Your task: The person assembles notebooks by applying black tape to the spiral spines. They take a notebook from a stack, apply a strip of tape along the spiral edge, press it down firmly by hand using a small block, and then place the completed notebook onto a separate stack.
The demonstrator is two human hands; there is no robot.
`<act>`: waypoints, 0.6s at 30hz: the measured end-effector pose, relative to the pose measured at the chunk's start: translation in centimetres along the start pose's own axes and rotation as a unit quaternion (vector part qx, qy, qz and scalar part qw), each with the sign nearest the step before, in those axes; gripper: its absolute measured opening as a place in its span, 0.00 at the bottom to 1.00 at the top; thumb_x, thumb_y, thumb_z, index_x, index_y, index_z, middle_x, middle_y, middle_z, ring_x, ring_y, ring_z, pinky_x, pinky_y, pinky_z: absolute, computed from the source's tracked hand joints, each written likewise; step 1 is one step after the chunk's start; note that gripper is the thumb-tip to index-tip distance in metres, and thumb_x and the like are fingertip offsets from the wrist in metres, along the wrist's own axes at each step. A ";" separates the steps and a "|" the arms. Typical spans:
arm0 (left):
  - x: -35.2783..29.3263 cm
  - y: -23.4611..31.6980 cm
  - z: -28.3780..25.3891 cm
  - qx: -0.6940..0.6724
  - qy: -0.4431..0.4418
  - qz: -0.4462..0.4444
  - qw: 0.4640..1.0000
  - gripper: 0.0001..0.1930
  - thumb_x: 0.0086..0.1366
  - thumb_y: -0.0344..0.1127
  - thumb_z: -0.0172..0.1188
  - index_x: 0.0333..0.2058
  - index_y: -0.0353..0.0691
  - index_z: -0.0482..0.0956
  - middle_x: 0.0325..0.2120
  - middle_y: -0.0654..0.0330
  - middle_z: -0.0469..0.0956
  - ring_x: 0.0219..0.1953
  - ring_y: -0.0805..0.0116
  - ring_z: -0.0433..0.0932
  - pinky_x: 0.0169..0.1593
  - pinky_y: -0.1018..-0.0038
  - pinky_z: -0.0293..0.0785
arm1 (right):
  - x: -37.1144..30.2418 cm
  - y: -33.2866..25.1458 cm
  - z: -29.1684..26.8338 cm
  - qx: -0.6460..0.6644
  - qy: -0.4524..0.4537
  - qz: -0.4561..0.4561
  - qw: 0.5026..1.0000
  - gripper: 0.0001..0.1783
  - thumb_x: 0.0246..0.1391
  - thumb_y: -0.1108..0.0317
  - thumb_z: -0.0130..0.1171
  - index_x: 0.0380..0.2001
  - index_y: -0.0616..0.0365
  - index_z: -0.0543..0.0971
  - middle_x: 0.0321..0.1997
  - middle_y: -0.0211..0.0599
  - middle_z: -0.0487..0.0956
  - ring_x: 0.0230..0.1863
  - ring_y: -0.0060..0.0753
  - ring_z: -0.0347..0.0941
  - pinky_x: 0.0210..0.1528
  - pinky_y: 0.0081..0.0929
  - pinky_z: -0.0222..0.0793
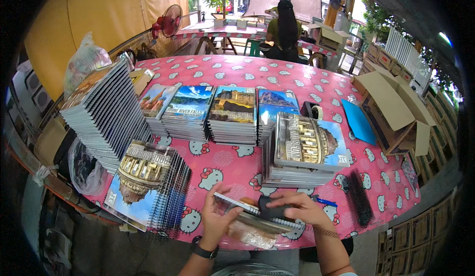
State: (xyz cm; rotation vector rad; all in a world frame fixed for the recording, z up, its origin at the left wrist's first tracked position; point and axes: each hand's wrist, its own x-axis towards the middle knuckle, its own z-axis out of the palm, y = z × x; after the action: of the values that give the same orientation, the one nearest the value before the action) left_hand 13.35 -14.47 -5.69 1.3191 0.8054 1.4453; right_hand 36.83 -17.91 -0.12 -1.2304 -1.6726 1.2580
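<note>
"What is the left hand (221,220) doing?"

"Gripping the left end of a spiral notebook (262,221), thumb on the near side, fingers on the far side. The notebook is tilted, above the near edge of the table (225,157)."

"And the right hand (298,207)?"

"Its fingers are closed on a dark pad (272,208), against the notebook's coil. I can't tell what the pad is."

"What lies close by?"

"A blue pen (326,203) just right of that hand, then black coils (358,199) farther right. On the left, a fanned stack (148,187) of notebooks; beyond the hands, a right stack (309,142)."

"Farther out?"

"Four stacks (233,110) in a row across the middle, a tall stack (101,115) at their left, and tape (319,113) at their right. Then a blue sheet (357,121) and an open carton (393,110) on the right."

"And at the far end?"

"A person (287,28), back turned, by another table (190,34), with a red fan (167,23) to the left."
</note>
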 end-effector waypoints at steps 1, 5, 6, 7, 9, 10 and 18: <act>-0.4 -0.4 -0.1 -0.057 -0.009 -0.055 0.997 0.43 0.45 0.23 0.67 0.59 0.35 0.52 0.50 0.53 0.65 0.52 0.64 0.64 0.54 0.71 0.63 | 0.5 0.1 0.3 -0.058 0.001 0.042 0.997 0.34 0.46 0.39 0.52 0.41 0.61 0.78 0.46 0.48 0.74 0.46 0.38 0.70 0.41 0.26 0.66; -0.9 -0.9 0.9 -0.088 -0.008 -0.028 0.996 0.38 0.48 0.21 0.65 0.57 0.34 0.55 0.47 0.54 0.66 0.48 0.68 0.68 0.51 0.74 0.65 | -0.2 1.3 0.1 0.122 0.029 -0.122 0.985 0.28 0.46 0.45 0.57 0.39 0.60 0.79 0.42 0.50 0.74 0.42 0.35 0.71 0.39 0.27 0.67; -0.9 -1.1 1.3 -0.105 0.000 -0.022 0.994 0.35 0.50 0.21 0.64 0.56 0.33 0.57 0.46 0.54 0.67 0.46 0.69 0.69 0.50 0.74 0.66 | -0.1 0.7 0.2 0.173 -0.020 -0.138 0.975 0.29 0.45 0.44 0.58 0.38 0.61 0.79 0.44 0.50 0.74 0.42 0.35 0.71 0.43 0.27 0.66; -0.9 -1.3 1.3 -0.112 0.000 -0.028 0.993 0.34 0.50 0.21 0.63 0.55 0.32 0.58 0.45 0.55 0.68 0.46 0.69 0.69 0.50 0.74 0.66 | 0.3 0.6 0.0 0.052 0.009 -0.069 0.996 0.30 0.45 0.43 0.57 0.39 0.61 0.79 0.45 0.50 0.74 0.44 0.36 0.71 0.45 0.27 0.65; -0.6 -1.5 1.2 -0.124 -0.002 -0.034 0.992 0.31 0.51 0.21 0.62 0.54 0.31 0.60 0.43 0.55 0.69 0.45 0.70 0.70 0.50 0.75 0.65 | 1.3 0.6 -0.4 -0.191 0.070 0.064 0.977 0.33 0.44 0.41 0.56 0.40 0.61 0.79 0.48 0.50 0.73 0.48 0.39 0.69 0.50 0.27 0.62; -0.7 -1.6 1.1 -0.126 -0.008 -0.039 0.991 0.30 0.52 0.21 0.62 0.53 0.31 0.61 0.42 0.56 0.70 0.44 0.70 0.70 0.50 0.75 0.65 | 1.1 1.0 -0.7 -0.089 0.028 0.042 0.995 0.30 0.45 0.44 0.57 0.39 0.61 0.79 0.46 0.50 0.73 0.46 0.38 0.70 0.49 0.27 0.63; -1.1 -2.2 0.4 -0.146 -0.020 -0.073 0.986 0.23 0.57 0.23 0.59 0.51 0.30 0.66 0.38 0.63 0.70 0.41 0.75 0.69 0.48 0.79 0.65 | 1.8 -0.2 -0.7 -0.059 -0.005 0.004 0.998 0.23 0.47 0.54 0.57 0.41 0.60 0.79 0.48 0.50 0.73 0.52 0.40 0.66 0.55 0.30 0.58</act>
State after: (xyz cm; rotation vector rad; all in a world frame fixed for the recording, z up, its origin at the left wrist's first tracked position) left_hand 14.12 -14.88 -8.05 1.0417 0.6221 1.3580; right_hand 36.84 -16.04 0.29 -1.3031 -1.7718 1.1872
